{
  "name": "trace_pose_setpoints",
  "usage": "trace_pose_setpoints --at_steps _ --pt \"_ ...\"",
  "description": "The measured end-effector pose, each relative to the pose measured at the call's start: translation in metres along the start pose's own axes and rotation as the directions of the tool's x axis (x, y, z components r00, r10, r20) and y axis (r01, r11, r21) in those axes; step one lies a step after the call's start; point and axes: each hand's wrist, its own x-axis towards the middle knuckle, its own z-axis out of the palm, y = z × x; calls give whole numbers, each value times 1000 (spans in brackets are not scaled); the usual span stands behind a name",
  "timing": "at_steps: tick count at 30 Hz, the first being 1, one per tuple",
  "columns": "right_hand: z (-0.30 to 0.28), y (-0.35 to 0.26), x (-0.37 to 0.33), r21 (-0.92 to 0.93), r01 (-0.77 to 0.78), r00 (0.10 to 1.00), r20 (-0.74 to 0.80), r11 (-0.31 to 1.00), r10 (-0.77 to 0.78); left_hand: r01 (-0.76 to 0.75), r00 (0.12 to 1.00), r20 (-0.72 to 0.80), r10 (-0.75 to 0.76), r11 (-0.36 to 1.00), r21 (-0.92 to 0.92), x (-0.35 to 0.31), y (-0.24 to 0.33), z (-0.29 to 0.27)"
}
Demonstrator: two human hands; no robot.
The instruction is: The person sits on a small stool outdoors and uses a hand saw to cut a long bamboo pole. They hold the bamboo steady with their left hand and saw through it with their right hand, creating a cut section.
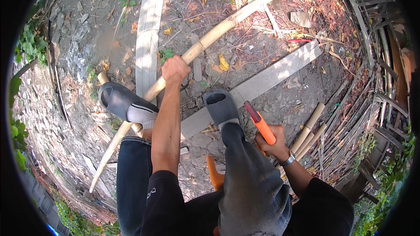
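Note:
A long, pale bamboo pole [214, 36] lies slantwise across the ground, from lower left to the upper right. My left hand [176, 68] is closed around its middle. Beyond that hand, the pole passes behind my left ankle and comes out below it. In my right hand [272, 142], beside my right knee, is an orange-handled tool [265, 129] with a dark red end; its kind and any blade are not clear. My grey clogs [216, 102] rest on the ground, the right one beside a flat, weathered plank [280, 72].
Another pale plank [148, 35] runs away at the upper left. Short bamboo lengths [309, 126] lie right of my right hand, near stacked thin sticks [350, 135]. Between my legs is an orange curved piece [214, 172]. A small wood block [300, 19] sits among leaves and debris.

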Motion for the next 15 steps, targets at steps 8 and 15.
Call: trace_pose_setpoints --at_steps 8,15 --pt "39 -2 104 45 70 995 -71 997 -67 -48 999 23 47 999 12 3 -4 6" --pt "6 -23 4 79 -41 999 -14 996 42 40 999 -31 -39 999 16 -1 -10 3"
